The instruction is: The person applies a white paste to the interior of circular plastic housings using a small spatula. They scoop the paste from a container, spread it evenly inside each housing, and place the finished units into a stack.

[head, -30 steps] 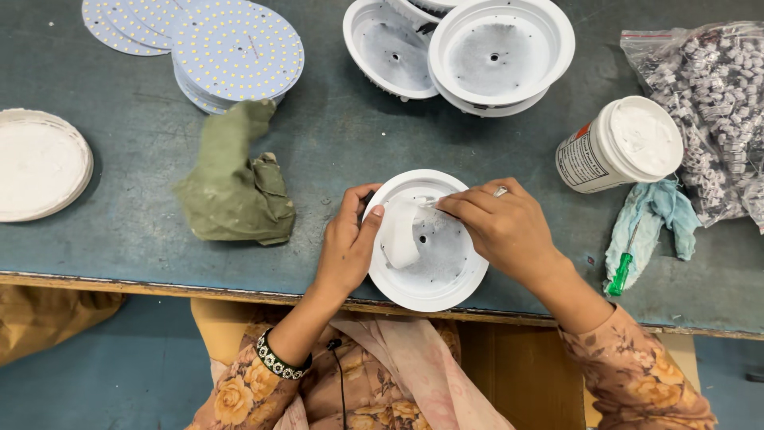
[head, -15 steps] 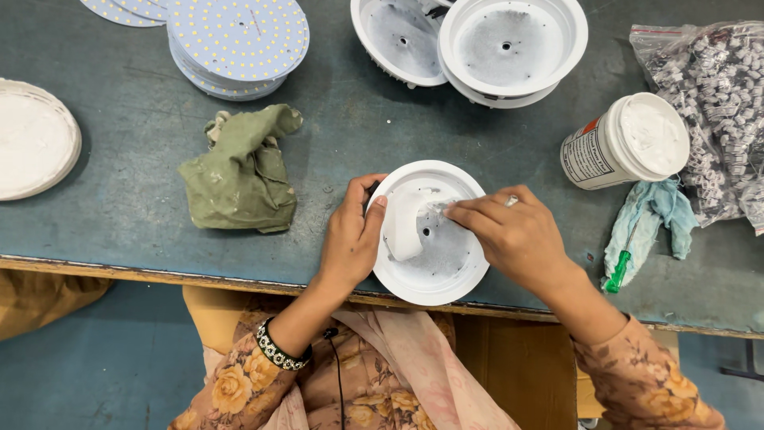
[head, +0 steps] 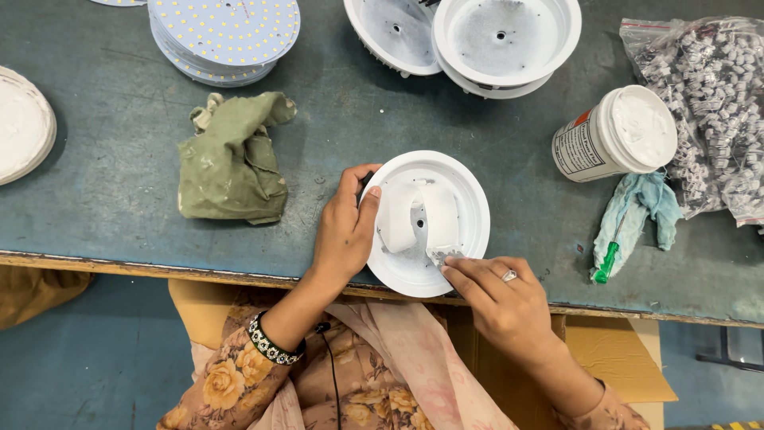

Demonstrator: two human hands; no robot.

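Note:
A round white lamp housing (head: 473, 203) lies open side up at the near edge of the dark workbench (head: 119, 183). Two broad streaks of white paste (head: 439, 215) run across its inner floor. My left hand (head: 344, 231) grips the housing's left rim, thumb over the edge. My right hand (head: 497, 295), with a ring on it, pinches a small flat spreader (head: 439, 256) whose tip rests at the near end of the right-hand streak, just inside the housing's near rim.
A crumpled green rag (head: 232, 159) lies to the left. Behind are a stack of LED discs (head: 224, 32) and several empty housings (head: 501, 40). To the right stand a white paste jar (head: 617, 134), a blue cloth with a green-handled tool (head: 633, 219), and a bag of small parts (head: 712, 95). A white disc (head: 22, 123) is far left.
My right hand has drawn back from the housing's upper middle to its near rim, leaving a second white streak. The view has shifted slightly toward me.

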